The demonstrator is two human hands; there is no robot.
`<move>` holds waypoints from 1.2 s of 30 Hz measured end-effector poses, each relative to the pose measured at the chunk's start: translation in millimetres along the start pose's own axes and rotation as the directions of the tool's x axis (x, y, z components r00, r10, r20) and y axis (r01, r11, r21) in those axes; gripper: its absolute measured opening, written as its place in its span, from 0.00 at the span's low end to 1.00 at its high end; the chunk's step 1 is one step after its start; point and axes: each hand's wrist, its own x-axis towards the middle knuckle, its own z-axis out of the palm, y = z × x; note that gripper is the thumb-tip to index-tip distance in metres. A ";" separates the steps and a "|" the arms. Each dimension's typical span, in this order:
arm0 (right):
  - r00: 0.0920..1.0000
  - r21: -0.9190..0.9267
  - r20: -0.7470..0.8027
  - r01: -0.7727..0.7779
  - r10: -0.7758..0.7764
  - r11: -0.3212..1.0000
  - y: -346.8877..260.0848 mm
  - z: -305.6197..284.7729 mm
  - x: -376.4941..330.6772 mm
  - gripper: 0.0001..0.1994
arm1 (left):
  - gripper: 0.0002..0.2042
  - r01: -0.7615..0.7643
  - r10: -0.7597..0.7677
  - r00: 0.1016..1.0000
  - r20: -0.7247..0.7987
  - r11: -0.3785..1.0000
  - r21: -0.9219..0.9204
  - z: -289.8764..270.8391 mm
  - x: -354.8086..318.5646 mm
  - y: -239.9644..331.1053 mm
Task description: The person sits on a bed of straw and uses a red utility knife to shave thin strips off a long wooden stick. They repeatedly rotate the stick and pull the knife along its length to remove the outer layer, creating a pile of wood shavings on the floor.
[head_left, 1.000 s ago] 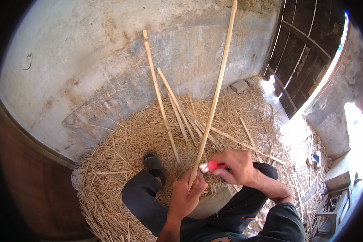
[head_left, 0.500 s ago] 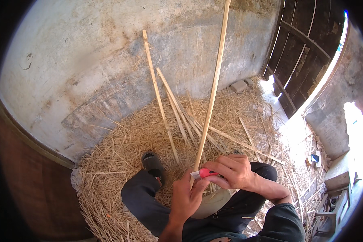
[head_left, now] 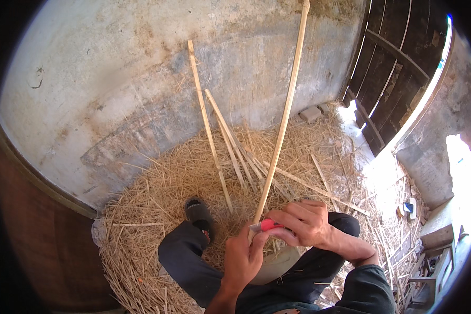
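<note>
Red knife (head_left: 270, 224), gripped by the right hand (head_left: 304, 222), should lie shallow on the wooden stick (head_left: 288, 99), while the left hand (head_left: 243, 257), gripping its lower end, should mind the blade (head_left: 254, 227).

Daylight from R of hands (head_left: 301, 222); floor (head_left: 379, 167) there blown out, glare thru door (head_left: 392, 68) gaps. Wall (head_left: 141, 78) beyond hands soft-lit, panel (head_left: 47, 235) far L of hands dim. Hands approx sharp; fisheye bends edges, black corners.
</note>
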 end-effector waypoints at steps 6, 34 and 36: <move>0.962 0.003 -0.149 -0.232 0.230 0.973 26.1 -14.5 7.0 0.14 | 0.22 0.021 -0.022 0.998 0.058 1.000 0.015 4.3 -18.5 -17.9; 0.818 -0.066 -0.285 -0.537 0.500 0.841 188.3 -23.1 59.6 0.16 | 0.19 0.280 -0.295 0.944 0.146 0.953 0.115 -7.1 -68.8 -62.9; 0.836 -0.088 -0.281 -0.511 0.471 0.855 190.5 -13.9 58.4 0.16 | 0.19 0.306 -0.318 0.936 0.152 0.947 0.095 -7.9 -73.3 -68.7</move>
